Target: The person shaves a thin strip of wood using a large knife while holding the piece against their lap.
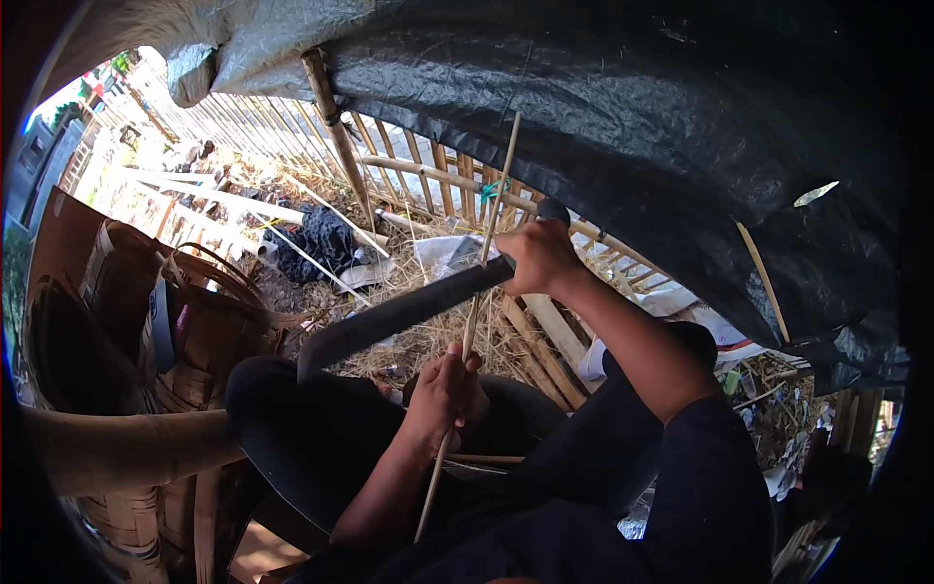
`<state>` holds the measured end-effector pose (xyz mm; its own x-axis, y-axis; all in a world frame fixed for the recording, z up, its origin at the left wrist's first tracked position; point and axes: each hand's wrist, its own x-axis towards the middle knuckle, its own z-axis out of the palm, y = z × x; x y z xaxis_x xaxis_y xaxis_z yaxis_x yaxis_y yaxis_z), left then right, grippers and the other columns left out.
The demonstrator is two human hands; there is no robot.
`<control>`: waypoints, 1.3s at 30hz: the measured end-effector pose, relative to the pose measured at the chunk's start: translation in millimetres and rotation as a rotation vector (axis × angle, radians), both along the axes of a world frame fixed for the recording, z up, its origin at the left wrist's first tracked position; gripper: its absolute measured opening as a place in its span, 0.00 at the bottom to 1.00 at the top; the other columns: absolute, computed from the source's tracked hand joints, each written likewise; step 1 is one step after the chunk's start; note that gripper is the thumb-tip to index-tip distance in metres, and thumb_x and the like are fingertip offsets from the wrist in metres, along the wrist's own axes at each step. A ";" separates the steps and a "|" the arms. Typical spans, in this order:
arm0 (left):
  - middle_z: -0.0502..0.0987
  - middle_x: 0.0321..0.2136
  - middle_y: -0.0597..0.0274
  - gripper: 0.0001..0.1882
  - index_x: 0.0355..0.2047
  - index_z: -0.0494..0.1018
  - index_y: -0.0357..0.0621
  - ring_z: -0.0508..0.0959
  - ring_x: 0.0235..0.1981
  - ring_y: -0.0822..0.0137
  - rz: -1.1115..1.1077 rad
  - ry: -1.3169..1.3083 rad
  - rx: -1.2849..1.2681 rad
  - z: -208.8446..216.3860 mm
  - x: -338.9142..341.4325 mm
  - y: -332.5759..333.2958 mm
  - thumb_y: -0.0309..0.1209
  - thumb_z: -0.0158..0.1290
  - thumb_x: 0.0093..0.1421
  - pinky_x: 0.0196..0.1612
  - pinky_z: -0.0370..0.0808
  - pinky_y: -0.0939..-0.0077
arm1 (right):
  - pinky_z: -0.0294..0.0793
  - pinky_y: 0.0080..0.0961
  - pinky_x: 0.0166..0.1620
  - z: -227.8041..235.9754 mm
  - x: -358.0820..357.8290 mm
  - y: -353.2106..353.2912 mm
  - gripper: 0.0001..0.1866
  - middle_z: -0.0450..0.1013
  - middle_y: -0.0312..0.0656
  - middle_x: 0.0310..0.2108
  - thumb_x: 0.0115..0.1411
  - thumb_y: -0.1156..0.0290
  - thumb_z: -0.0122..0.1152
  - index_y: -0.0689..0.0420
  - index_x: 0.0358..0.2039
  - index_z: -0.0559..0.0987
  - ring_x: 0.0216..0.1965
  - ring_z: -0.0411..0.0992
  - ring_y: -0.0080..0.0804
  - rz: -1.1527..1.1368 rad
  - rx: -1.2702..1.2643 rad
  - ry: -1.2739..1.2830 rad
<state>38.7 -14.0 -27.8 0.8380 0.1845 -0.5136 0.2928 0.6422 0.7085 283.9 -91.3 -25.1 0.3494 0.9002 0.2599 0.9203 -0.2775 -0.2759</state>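
In my right hand (535,255) is the dark handle of a machete (399,313), its long broad blade slanting down to the left toward my left knee. The blade crosses a thin pale bamboo strip (501,190) just below my right hand; whether its edge bites into the strip I cannot tell. My left hand (446,389) is closed round the same strip, lower down and nearer my body. The strip stands nearly upright in view, running from above my right hand down to my lap. Both my knees, in dark trousers, are bent on either side.
Woven bamboo baskets (209,336) and a thick bamboo pole (136,450) stand close at my left. A black tarpaulin (632,127) hangs low overhead and to the right. Ahead are a bamboo fence (418,161), a slanting post (336,131), straw litter (418,336) and loose bamboo poles (229,200).
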 end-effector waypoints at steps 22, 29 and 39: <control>0.56 0.12 0.76 0.22 0.33 0.65 0.46 0.56 0.09 0.81 0.057 0.061 -0.078 -3.3 -0.2 8.1 0.51 0.36 0.70 0.09 0.54 0.85 | 0.72 0.41 0.32 -12.8 -28.6 -9.7 0.13 0.73 0.47 0.16 0.27 0.62 0.66 0.54 0.16 0.77 0.25 0.76 0.48 -0.032 -0.066 0.082; 0.56 0.13 0.77 0.23 0.31 0.65 0.47 0.56 0.09 0.81 0.063 0.011 -0.046 2.9 -0.6 9.1 0.52 0.35 0.70 0.09 0.53 0.86 | 0.74 0.41 0.32 -10.7 -10.9 -16.6 0.10 0.72 0.47 0.16 0.34 0.65 0.64 0.54 0.18 0.78 0.24 0.75 0.49 -0.182 0.006 0.130; 0.58 0.14 0.77 0.21 0.31 0.66 0.48 0.59 0.10 0.82 0.026 0.015 -0.048 -4.2 -0.6 4.0 0.50 0.36 0.71 0.08 0.55 0.87 | 0.76 0.43 0.33 -1.7 7.9 -19.0 0.07 0.74 0.49 0.18 0.38 0.66 0.63 0.55 0.19 0.79 0.25 0.76 0.49 -0.283 -0.082 0.105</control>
